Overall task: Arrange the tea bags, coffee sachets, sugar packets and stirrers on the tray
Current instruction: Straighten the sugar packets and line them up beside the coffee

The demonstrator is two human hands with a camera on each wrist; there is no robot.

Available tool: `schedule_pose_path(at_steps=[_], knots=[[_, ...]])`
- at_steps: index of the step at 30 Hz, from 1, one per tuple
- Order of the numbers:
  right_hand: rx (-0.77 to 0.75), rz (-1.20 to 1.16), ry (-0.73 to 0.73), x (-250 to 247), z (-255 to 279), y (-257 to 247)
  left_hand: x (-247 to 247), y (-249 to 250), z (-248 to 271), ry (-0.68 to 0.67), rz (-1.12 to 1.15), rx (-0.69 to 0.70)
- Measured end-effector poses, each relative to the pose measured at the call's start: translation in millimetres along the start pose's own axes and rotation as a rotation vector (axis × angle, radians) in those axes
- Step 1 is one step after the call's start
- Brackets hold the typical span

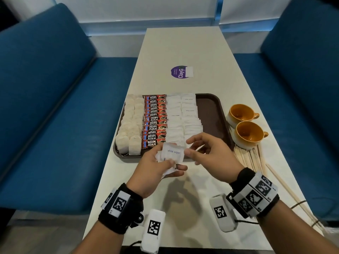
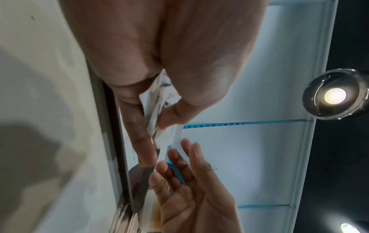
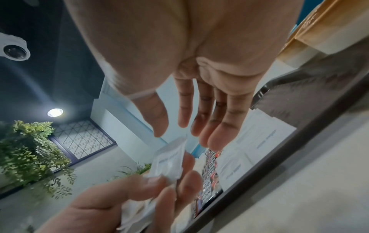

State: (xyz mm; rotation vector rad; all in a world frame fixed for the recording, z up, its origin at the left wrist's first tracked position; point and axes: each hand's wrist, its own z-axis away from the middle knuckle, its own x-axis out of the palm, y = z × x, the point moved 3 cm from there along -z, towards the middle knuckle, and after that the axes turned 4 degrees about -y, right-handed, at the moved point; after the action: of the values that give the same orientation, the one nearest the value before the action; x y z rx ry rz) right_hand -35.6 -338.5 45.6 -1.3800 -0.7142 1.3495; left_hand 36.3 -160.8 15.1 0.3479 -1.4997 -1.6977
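Note:
My left hand (image 1: 161,162) grips a small stack of white sugar packets (image 1: 171,154) just above the near edge of the brown tray (image 1: 211,110); the stack (image 2: 159,110) shows between thumb and fingers in the left wrist view. My right hand (image 1: 190,149) hovers right beside the top packet with fingers straight and spread, holding nothing; its fingers (image 3: 209,123) are apart from the packets (image 3: 169,160). On the tray lie rows of tea bags (image 1: 130,129), red coffee sachets (image 1: 155,120) and sugar packets (image 1: 183,116). Wooden stirrers (image 1: 249,156) lie on the table right of the tray.
Two orange cups (image 1: 245,125) stand right of the tray, behind the stirrers. A purple round sticker (image 1: 180,72) lies farther up the pale table (image 1: 183,43). Blue benches (image 1: 55,107) flank the table. The tray's right strip is bare.

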Motion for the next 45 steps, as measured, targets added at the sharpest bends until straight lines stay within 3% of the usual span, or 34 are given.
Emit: schedule_pose_path(at_steps=[6, 17, 30, 36, 40, 45], knots=[[-0.051, -0.171, 0.064, 10.9, 19.5, -1.8, 6.5, -2.0, 19.1, -0.011, 0.08, -0.061], [-0.075, -0.288, 0.09, 8.2, 30.6, -1.2, -1.1, -5.9, 31.9, 0.105, -0.03, -0.042], [-0.048, -0.307, 0.064, 6.0, 35.5, 2.0, 8.9, -7.1, 27.0, 0.099, -0.013, -0.03], [-0.006, -0.212, 0.009, 5.5, 24.5, 2.3, -1.0, -10.6, 17.3, 0.157, -0.062, -0.051], [-0.003, -0.143, 0.016, 5.7, 10.2, 8.0, -14.7, -10.3, 8.4, 0.267, -0.023, -0.054], [0.045, -0.009, 0.129, -4.3, -18.9, 23.6, -43.6, -7.1, 1.1, 0.342, -0.412, -0.038]])
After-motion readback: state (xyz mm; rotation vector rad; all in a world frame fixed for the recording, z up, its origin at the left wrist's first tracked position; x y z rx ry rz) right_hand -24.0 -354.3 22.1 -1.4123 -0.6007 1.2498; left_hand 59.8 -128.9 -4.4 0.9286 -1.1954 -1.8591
